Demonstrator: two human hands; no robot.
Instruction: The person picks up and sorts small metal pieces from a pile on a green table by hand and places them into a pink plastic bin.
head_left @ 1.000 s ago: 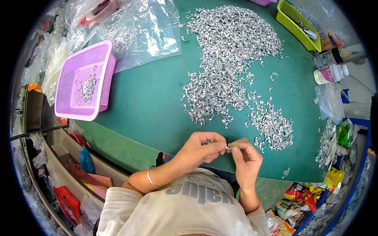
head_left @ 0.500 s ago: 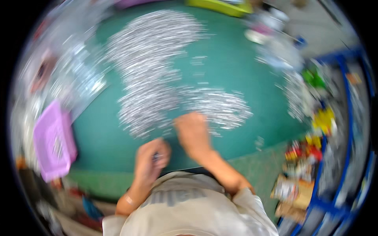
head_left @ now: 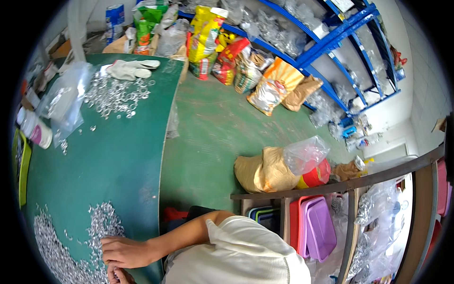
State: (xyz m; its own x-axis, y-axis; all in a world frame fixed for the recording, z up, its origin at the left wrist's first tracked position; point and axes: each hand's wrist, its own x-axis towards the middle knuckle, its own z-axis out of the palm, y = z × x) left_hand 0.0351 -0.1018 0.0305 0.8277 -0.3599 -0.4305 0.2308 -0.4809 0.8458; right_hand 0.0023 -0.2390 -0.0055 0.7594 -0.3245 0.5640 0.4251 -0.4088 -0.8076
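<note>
My right hand [head_left: 124, 252] is at the edge of a pile of small shiny metal pieces [head_left: 105, 221], at the near end of the green table [head_left: 109, 165]. Its fingers are bent and pressed together, and their tips are hidden. Just below, my left hand [head_left: 119, 275] is partly cut off by the lower edge of the picture. The left fingers are curled up close against the right hand; anything they pinch is too small to make out. A larger spread of similar metal pieces [head_left: 54, 246] lies to the left of both hands.
Farther along the table lie metal rings [head_left: 116, 97], a white glove [head_left: 135, 68], a clear plastic bag [head_left: 71, 102] and a white bottle [head_left: 35, 128]. Colourful sacks [head_left: 205, 42] line blue shelving [head_left: 331, 47]. A brown sack [head_left: 262, 170] and purple trays [head_left: 319, 227] stand at right.
The view has swung far to the right, bringing in the shelves and sacks. My hands now appear at lower left, closer together than before, with the left partly out of the picture.
</note>
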